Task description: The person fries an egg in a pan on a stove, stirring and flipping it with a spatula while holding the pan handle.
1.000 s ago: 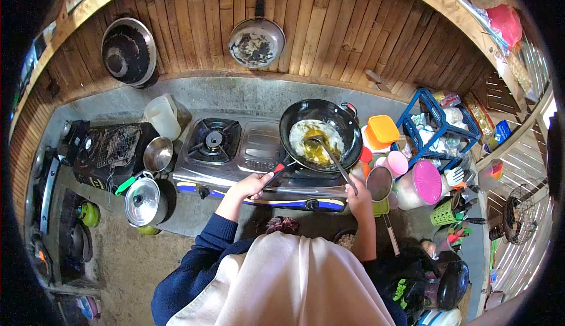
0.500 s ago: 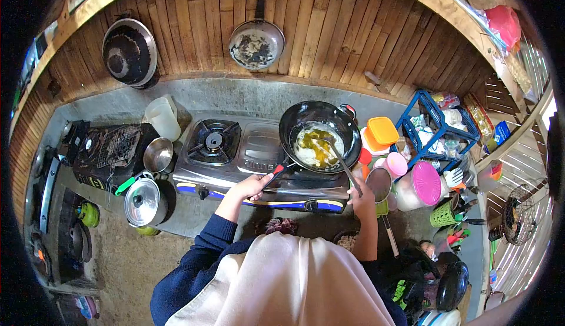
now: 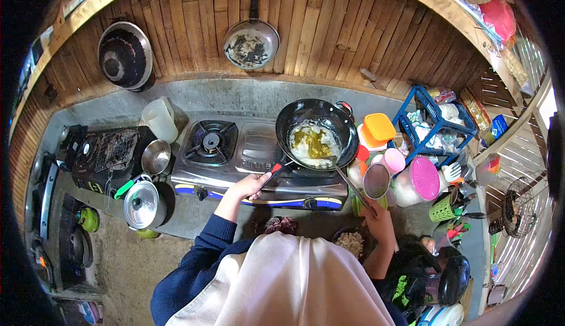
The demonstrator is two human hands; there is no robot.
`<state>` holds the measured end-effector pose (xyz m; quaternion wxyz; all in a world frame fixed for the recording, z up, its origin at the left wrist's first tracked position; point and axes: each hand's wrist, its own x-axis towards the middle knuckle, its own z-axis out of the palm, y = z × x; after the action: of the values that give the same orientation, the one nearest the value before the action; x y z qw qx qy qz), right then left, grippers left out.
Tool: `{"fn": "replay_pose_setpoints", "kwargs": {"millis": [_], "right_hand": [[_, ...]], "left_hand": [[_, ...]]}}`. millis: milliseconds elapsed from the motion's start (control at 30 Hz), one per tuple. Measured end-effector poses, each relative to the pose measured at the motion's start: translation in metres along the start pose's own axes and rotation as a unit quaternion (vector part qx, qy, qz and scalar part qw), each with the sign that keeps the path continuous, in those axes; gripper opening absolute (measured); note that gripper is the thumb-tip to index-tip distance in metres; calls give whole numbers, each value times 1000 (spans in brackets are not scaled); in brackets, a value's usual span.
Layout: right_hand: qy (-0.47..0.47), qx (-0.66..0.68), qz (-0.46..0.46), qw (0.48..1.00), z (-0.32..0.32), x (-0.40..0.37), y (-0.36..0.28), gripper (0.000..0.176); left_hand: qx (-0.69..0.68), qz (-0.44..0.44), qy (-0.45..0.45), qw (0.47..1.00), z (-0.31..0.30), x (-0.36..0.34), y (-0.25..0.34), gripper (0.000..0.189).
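A black wok (image 3: 294, 117) sits on the right burner of a two-burner gas stove (image 3: 257, 192). Yellow-green liquid with white froth (image 3: 315, 142) covers its bottom. My left hand (image 3: 252, 187) is closed around the wok's red-tipped handle (image 3: 275, 169). In my right hand (image 3: 379, 223) is the long handle of a metal spatula (image 3: 352, 186). The spatula's head rests at the wok's near right side, by the edge of the froth, its exact shape hard to make out.
Left of the stove stand a lidded pot (image 3: 141, 203), a small metal pan (image 3: 156, 157) and a grill (image 3: 112, 152). Plastic containers (image 3: 424, 182), a strainer (image 3: 376, 180) and a blue rack (image 3: 421, 111) crowd the right. A bowl of crumbly food (image 3: 349, 243) is near my body.
My right hand has moved right and toward my body, drawing the spatula from the middle of the liquid to the wok's near right side. My left hand stays on the wok's handle.
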<state>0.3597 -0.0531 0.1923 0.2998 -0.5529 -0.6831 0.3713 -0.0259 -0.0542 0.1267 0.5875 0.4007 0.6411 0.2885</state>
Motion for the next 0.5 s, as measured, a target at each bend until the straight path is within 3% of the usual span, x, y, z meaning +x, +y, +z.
{"fn": "replay_pose_setpoints", "kwargs": {"millis": [167, 267, 500], "right_hand": [[-4, -56, -20, 998, -16, -9, -16, 34], [2, -26, 6, 1000, -16, -8, -23, 33], [-21, 15, -28, 999, 8, 8, -11, 32]], "left_hand": [[5, 3, 7, 1000, 1, 0, 0, 49], [8, -15, 4, 1000, 0, 7, -5, 48], [7, -5, 5, 1000, 0, 4, -4, 48]]}}
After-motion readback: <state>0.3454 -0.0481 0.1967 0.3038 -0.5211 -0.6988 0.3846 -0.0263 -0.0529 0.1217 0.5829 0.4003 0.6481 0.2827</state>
